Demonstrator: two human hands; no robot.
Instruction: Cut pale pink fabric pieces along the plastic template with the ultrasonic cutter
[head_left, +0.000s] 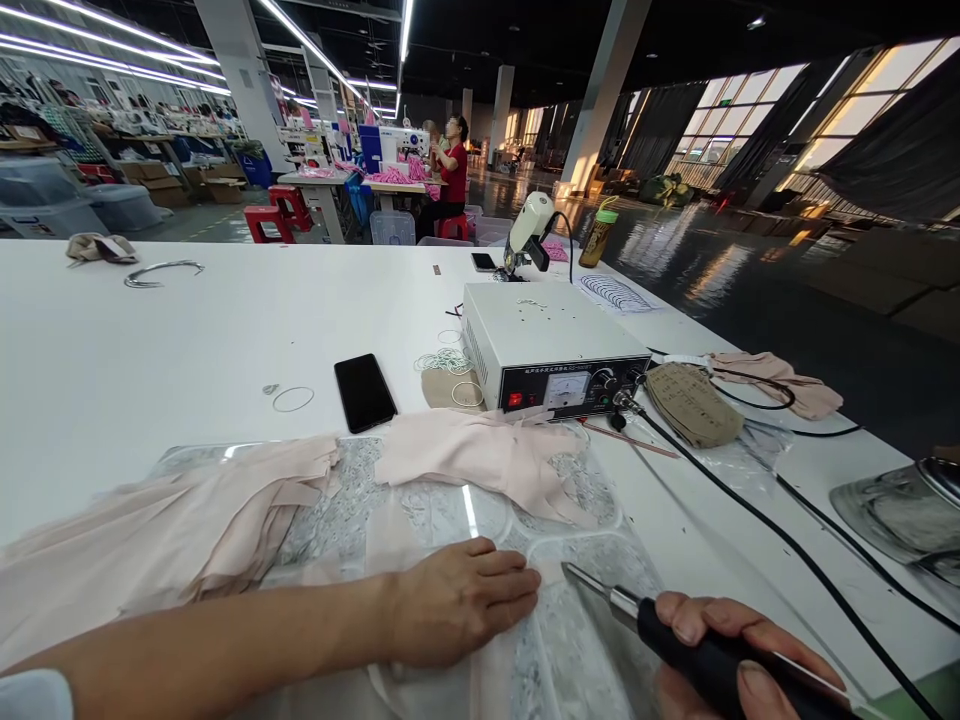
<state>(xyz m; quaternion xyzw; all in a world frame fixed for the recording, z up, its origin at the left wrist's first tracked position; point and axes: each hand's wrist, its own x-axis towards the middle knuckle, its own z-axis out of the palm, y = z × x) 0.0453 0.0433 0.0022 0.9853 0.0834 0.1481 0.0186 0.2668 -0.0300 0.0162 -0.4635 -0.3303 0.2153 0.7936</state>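
Note:
My left hand (469,600) lies palm down, fingers laid out, on a clear plastic template (577,610) and thin pale-pink fabric (390,535). In my right hand (739,645) is a pen-shaped corded tool (630,605) with a black handle and a pointed metal tip. The tip is just to the right of my left fingertips, over the template; contact cannot be made out. A stack of pale-pink fabric pieces (172,530) spreads at the left. Another small pile of pink pieces (480,455) rests at the template's far edge.
A white control box (555,320) with a dial stands behind the template; its black cable (757,515) crosses the right side. A black phone (365,392), rubber bands (442,360), an olive fabric bundle (694,402) and a glass jar (892,510) lie around. A person in red (452,165) sits farther back.

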